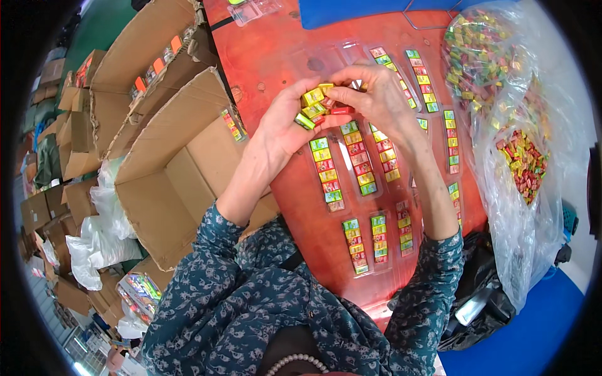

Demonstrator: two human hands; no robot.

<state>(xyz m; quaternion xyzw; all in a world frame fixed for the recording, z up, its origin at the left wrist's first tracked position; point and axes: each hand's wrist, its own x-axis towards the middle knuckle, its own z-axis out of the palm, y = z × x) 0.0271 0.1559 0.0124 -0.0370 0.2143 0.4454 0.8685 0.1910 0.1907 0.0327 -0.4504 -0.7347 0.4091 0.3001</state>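
Observation:
Several small block-shaped wrapped candies (312,97) in yellow, green and red lie in the cupped palm of my left hand (283,119), whose fingers curl round them. My right hand (376,94) reaches over from the right, its thumb and fingertips closed on a yellow candy at the pile's edge. Both hands are above the red table (307,241). Below them, clear plastic trays hold rows of the same candies, such as the filled tray (327,174) just under my left hand and the filled tray (360,160) beside it. My right forearm hides part of the trays.
A large clear bag (527,163) full of loose candies stands along the table's right side. Left of the table is an open cardboard box (147,200) with one candy strip (234,125) inside. A black plastic bag (480,301) lies at the lower right.

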